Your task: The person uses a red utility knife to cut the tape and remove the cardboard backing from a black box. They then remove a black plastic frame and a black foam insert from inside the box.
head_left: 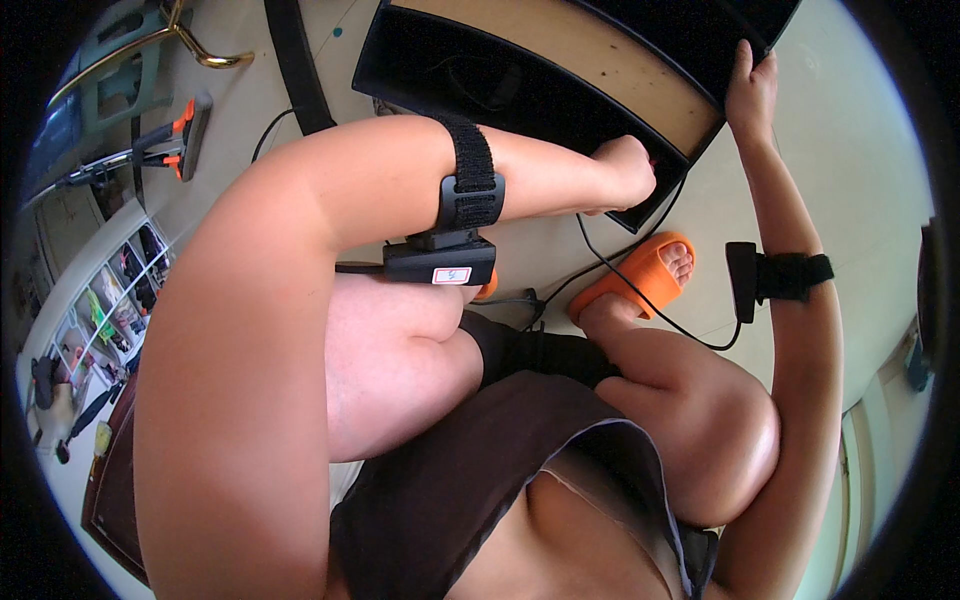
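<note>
A black box-like cabinet [440, 80] lies at the top of the head view, its dark hollow facing me and a bare light-wood board [600, 65] running across it. My left hand [625, 172] is closed in a fist at the hollow's near right corner. What its fingers hold, if anything, is hidden; a speck of red shows beside the knuckles. Further right, my right hand [752, 92] grips the cabinet's right edge, thumb on the near side. Each forearm wears a black strap with a small black device [440, 262].
Black cables [650, 300] loop across the pale floor between my feet, one in an orange slipper [640, 275]. A gold-coloured metal leg [205, 50] and an orange-and-grey tool [180, 140] are at upper left. A white rack [110, 300] of small items stands left.
</note>
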Demonstrator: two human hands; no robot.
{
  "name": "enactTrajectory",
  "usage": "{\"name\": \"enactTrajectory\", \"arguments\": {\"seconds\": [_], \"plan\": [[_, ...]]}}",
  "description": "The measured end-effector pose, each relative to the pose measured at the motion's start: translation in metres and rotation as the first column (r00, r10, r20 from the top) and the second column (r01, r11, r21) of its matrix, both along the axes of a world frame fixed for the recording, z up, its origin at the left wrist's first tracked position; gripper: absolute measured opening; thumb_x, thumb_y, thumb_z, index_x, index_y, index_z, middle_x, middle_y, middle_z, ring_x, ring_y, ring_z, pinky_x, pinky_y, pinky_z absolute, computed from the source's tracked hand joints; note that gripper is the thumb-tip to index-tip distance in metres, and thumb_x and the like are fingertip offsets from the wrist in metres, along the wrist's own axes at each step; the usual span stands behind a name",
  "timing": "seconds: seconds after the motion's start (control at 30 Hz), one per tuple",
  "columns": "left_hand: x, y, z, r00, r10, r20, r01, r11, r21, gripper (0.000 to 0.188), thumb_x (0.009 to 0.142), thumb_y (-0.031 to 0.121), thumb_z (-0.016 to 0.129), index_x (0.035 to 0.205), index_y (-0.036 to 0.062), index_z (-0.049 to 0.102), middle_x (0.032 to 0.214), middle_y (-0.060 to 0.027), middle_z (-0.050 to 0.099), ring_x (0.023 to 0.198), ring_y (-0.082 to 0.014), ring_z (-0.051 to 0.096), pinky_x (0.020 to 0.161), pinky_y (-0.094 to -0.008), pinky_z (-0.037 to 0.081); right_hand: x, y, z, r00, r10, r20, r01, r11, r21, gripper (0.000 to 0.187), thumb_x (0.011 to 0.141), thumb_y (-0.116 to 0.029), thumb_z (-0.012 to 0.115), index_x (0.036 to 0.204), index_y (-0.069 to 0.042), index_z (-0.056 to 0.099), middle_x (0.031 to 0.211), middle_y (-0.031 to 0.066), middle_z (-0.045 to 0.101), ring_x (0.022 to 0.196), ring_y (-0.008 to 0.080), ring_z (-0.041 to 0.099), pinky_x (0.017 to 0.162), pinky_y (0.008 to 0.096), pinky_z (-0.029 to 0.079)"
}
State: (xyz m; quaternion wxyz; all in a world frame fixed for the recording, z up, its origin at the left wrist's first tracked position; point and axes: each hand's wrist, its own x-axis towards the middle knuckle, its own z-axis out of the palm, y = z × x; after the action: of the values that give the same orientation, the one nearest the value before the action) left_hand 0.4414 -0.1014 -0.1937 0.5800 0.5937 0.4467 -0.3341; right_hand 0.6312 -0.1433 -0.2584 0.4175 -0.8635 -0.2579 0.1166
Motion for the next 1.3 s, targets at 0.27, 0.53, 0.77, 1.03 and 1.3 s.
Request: {"name": "enactTrajectory", "arguments": {"seconds": [0.27, 0.53, 0.77, 1.03, 1.3], "plan": [[0.003, 0.009, 0.026, 1.0, -0.017, 0.025, 0.018, 0.997, -0.074, 0.021, 0.088, 0.014, 0.043, 0.076, 0.0019, 0.055, 0.048, 0.0002, 0.039, 0.035, -0.0093, 0.034, 0.033, -0.0274, 0.025, -0.001, 0.001, 0.003, 0.999, -0.046, -0.028, 0.046, 0.999, -0.005, 0.041, 0.092, -0.034, 0.037, 0.114, 0.0, 0.046, 0.107, 0.0217, 0.055, 0.103, 0.0378, 0.049, 0.088, 0.0402, 0.037], [0.003, 0.013, 0.05, 0.992, -0.093, 0.091, 0.097, 0.994, -0.041, 0.022, 0.088, 0.016, 0.043, 0.073, 0.0037, 0.053, 0.049, 0.0009, 0.041, 0.038, -0.0103, 0.037, 0.036, -0.0269, 0.029, -0.004, -0.001, 0.002, 0.999, -0.036, -0.041, 0.039, 0.997, 0.071, 0.041, 0.093, -0.033, 0.034, 0.116, -0.001, 0.046, 0.108, 0.0208, 0.055, 0.103, 0.0368, 0.05, 0.088, 0.0389, 0.037], [-0.001, 0.035, 0.083, 0.953, -0.127, 0.274, 0.157, 0.983, -0.092, 0.022, 0.089, 0.018, 0.044, 0.101, 0.0056, 0.058, 0.051, 0.0026, 0.042, 0.04, -0.0065, 0.038, 0.036, -0.025, 0.032, -0.003, -0.002, 0.0, 0.991, 0.013, -0.135, 0.017, 0.976, 0.216, 0.041, 0.094, -0.032, 0.033, 0.118, -0.001, 0.044, 0.109, 0.017, 0.055, 0.103, 0.0283, 0.05, 0.091, 0.0336, 0.035], [-0.008, 0.056, 0.081, 0.986, -0.104, 0.131, 0.124, 0.981, -0.151, 0.022, 0.091, 0.019, 0.042, 0.103, 0.0064, 0.055, 0.06, 0.0062, 0.038, 0.046, -0.0025, 0.032, 0.038, -0.0187, 0.027, -0.007, 0.001, 0.004, 0.985, -0.072, -0.157, 0.096, 0.983, 0.155, 0.046, 0.094, -0.03, 0.033, 0.124, 0.005, 0.039, 0.125, 0.0241, 0.043, 0.12, 0.0343, 0.036, 0.101, 0.0351, 0.026], [-0.013, 0.05, 0.053, 0.965, -0.234, 0.116, 0.249, 0.958, -0.142, 0.022, 0.09, 0.019, 0.043, 0.094, 0.0025, 0.056, 0.056, 0.0028, 0.041, 0.043, -0.0061, 0.036, 0.038, -0.0216, 0.032, 0.002, -0.005, -0.003, 0.987, 0.015, -0.158, 0.017, 0.98, 0.2, 0.041, 0.094, -0.031, 0.034, 0.12, 0.0, 0.042, 0.11, 0.0158, 0.055, 0.103, 0.0254, 0.05, 0.091, 0.032, 0.035]]}}
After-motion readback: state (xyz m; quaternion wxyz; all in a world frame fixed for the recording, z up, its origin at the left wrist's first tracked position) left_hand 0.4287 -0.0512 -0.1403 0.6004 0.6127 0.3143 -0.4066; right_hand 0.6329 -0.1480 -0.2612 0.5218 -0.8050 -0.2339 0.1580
